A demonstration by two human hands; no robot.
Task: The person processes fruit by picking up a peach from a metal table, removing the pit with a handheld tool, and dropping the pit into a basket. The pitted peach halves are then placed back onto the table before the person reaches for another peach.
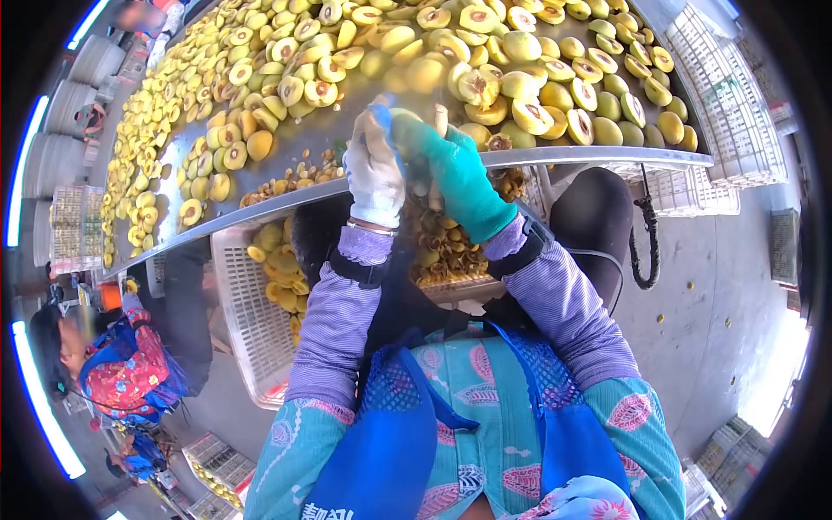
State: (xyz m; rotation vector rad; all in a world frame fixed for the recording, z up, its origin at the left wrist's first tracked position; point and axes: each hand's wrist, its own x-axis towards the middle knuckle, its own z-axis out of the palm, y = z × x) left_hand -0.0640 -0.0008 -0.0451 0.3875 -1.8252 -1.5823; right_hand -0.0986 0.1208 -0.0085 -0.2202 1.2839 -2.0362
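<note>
Halved yellow fruit (531,116): spread on the surface (607,156), nearest pieces just inside its near edge.
Each half is probably light, firm but easily bruised, slippery on the cut face; best held by the skin side; skin yellow to greenish, flesh pale around a brown centre; right hand (465,180) fingers wrapped around a pale handle (440,120) above the near edge; left hand (375,171) fingers curled alongside, any grasp cannot be told.

We have cut fruit (580,126) on the table (598,157) before us, a basket (240,299) below at left, crates (732,121) at right.
</note>
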